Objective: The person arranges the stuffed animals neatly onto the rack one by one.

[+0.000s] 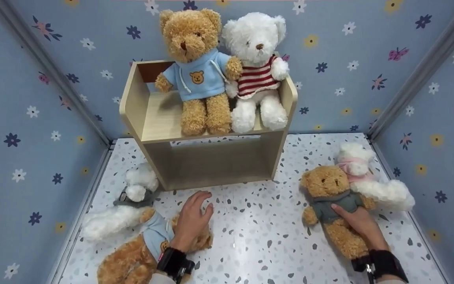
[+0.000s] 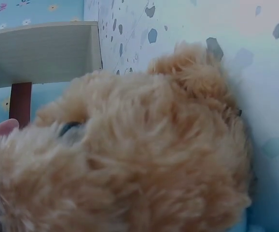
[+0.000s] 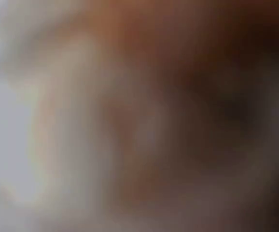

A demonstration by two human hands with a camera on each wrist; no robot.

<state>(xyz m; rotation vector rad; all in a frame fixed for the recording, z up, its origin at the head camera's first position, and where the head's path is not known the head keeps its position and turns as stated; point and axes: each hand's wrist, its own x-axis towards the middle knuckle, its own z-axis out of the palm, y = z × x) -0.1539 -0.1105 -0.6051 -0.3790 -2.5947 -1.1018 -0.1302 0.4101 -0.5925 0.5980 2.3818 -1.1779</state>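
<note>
My right hand (image 1: 364,225) grips a brown teddy bear (image 1: 329,183) in a grey-green sweater at its body. The thumb lies across its front; the other fingers are hidden behind it. Over the head of another brown teddy bear (image 1: 157,233), in a light blue hoodie and lying on the floor, is my left hand (image 1: 192,221), its fingers loosely bent and holding nothing. In the left wrist view, that bear's furry head (image 2: 144,150) fills the middle, with fingertips (image 2: 4,129) at the left edge. The right wrist view is too blurred to read.
A wooden shelf (image 1: 158,118) stands at the back. On its top sit a brown bear (image 1: 205,81) in a blue hoodie and a white bear (image 1: 256,75) in red stripes. White plush toys lie at left (image 1: 110,223) and right (image 1: 384,193) on the speckled floor (image 1: 258,225).
</note>
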